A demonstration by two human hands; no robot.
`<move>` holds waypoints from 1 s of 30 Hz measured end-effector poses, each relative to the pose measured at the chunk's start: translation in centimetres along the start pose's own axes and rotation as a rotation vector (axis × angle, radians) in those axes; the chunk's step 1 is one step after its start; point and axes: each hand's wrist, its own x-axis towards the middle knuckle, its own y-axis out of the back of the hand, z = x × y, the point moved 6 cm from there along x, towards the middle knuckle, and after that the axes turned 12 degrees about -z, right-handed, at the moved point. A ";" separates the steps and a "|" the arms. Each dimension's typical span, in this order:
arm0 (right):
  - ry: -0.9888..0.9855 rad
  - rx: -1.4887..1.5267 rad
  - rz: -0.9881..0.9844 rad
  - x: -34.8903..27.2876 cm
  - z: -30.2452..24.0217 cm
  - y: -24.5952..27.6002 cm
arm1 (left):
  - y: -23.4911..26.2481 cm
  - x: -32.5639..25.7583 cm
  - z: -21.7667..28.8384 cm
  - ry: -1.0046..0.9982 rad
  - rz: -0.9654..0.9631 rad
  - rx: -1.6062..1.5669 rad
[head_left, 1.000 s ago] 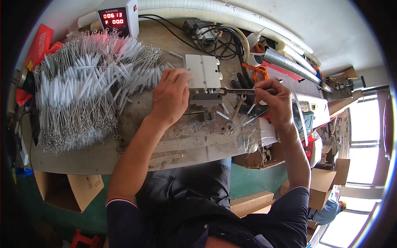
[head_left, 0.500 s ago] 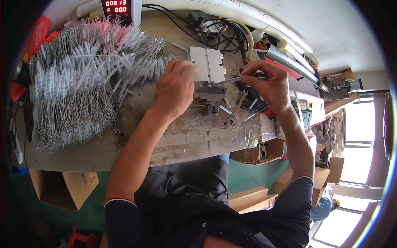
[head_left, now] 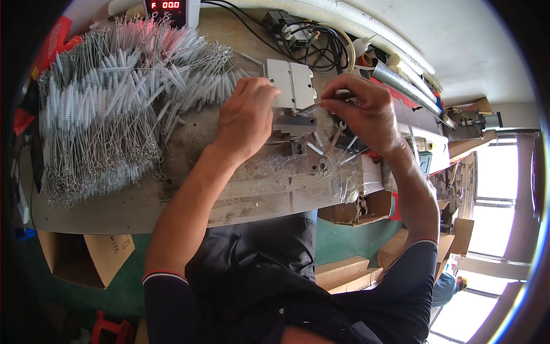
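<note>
My right hand (head_left: 366, 109) pinches slim metal tweezers (head_left: 310, 109), whose tip points left at the near end of a white block (head_left: 280, 80). The tip is by the groove down the block's middle, just above a dark metal bar (head_left: 297, 124). My left hand (head_left: 245, 117) is at the block's left edge, its fingers curled and closed; whatever they may hold is hidden. Left of it lies a big heap of small wire brushes (head_left: 106, 109) with white bristles and looped ends. A few loose brushes (head_left: 345, 152) lie near the bar, beside a wrench (head_left: 334, 139).
Behind the block are a coil of black cables (head_left: 323, 54) and a display box with red digits (head_left: 171, 11). Long pale tubes (head_left: 395, 40) run along the back right. Cardboard boxes (head_left: 112, 258) stand below the bench's front edge (head_left: 240, 216).
My right hand has moved left and slightly up, bringing the tweezers' tip closer to the block's groove. My left hand stays beside the block, shifted slightly. The view has tilted a little.
</note>
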 end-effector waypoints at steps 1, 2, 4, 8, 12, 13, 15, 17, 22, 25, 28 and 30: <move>-0.002 -0.001 0.000 0.3 -0.3 -0.1 | -0.1 0.0 0.0 0.006 -0.007 -0.001; 0.023 -0.041 -0.013 0.6 -0.8 -0.3 | 0.0 0.0 0.0 0.007 -0.008 -0.001; 0.047 -0.081 -0.026 1.2 -1.8 -0.7 | 0.0 -0.1 0.1 0.010 -0.009 0.013; -0.038 -0.081 -0.013 1.7 -2.0 -1.3 | 0.0 -0.1 0.0 0.002 -0.011 0.014; -0.061 -0.044 0.009 1.9 -1.1 -0.9 | 0.0 -0.1 0.1 0.007 -0.017 0.011; -0.061 -0.044 0.006 2.1 -1.1 -0.8 | 0.0 -0.1 0.1 0.003 -0.016 0.011; -0.020 -0.063 -0.078 2.6 -1.5 -0.9 | 0.0 -0.1 0.1 0.010 -0.022 0.013; 0.033 -0.093 -0.086 2.9 -2.1 -1.4 | -0.1 -0.1 0.0 0.017 -0.028 0.016; 0.110 -0.244 -0.126 4.3 -3.4 -3.0 | 0.1 -0.1 0.1 0.004 -0.011 0.031; 0.126 -0.283 -0.159 5.1 -3.8 -3.8 | 0.1 0.0 0.2 -0.002 -0.002 0.043; 0.086 -0.316 -0.140 5.3 -3.6 -4.2 | -0.1 -0.1 0.1 0.010 -0.027 0.067; 0.049 -0.312 -0.113 5.3 -3.3 -4.0 | -0.2 -0.1 0.1 0.026 -0.027 0.062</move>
